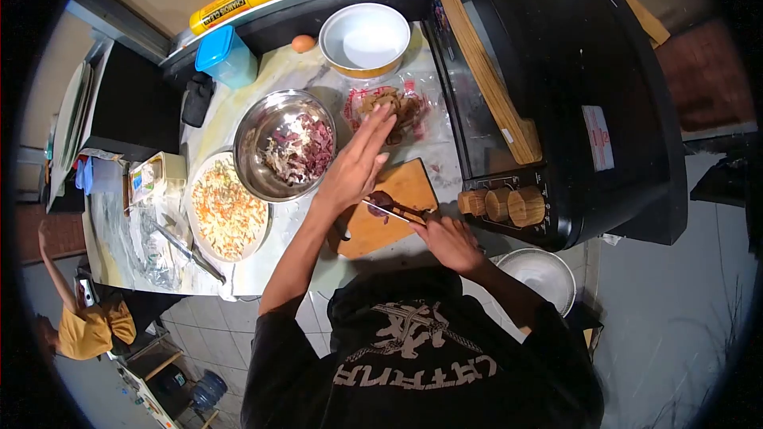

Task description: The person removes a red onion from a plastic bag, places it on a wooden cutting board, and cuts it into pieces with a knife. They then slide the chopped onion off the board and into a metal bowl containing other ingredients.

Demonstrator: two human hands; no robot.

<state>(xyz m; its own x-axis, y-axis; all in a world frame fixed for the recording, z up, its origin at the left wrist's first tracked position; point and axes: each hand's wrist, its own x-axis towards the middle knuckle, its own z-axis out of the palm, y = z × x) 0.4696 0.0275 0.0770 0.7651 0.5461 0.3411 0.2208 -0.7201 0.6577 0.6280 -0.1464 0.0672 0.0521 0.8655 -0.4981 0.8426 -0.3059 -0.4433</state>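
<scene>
On the left, a plate [191, 213] holds thin orange and white bits [229, 210]. Next to it, a shiny bowl [253, 129] holds chopped red meat [316, 145]. The left hand [350, 177] is open, its fingers out straight toward brown chunks [410, 111] on the far side; I can't tell if they touch. A dark red lump [380, 199] sits on the wooden board [369, 238], at the knife [395, 214]. Farther right, the right hand [450, 243] is wrapped around the knife's handle.
</scene>
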